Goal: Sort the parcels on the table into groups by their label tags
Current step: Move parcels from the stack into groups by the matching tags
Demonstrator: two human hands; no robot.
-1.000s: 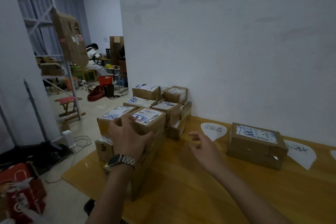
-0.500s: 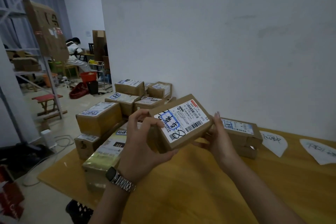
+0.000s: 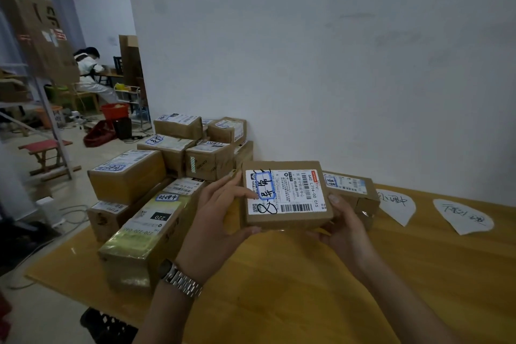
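I hold a small brown parcel (image 3: 287, 221) above the wooden table (image 3: 307, 288), its white label with a blue-framed handwritten tag facing up. My left hand (image 3: 215, 221) grips its left side with the thumb on the label. My right hand (image 3: 343, 229) supports its right end from below. A pile of labelled parcels (image 3: 145, 187) fills the table's left end. One sorted parcel (image 3: 351, 195) lies just behind the held one, partly hidden by it. Two white paper tags, the nearer tag (image 3: 396, 204) and the farther tag (image 3: 463, 216), lie flat at the right.
A white wall runs along the table's far edge. Left of the table are the floor with cables, a metal shelf (image 3: 33, 70), a red stool (image 3: 46, 152) and a seated person (image 3: 89, 70) far back. A black crate (image 3: 109, 327) sits below the table's near edge.
Both hands took a parcel off the pile's top, lifted it over the table and levelled it so the label faces up. The view shifted right and nearer.
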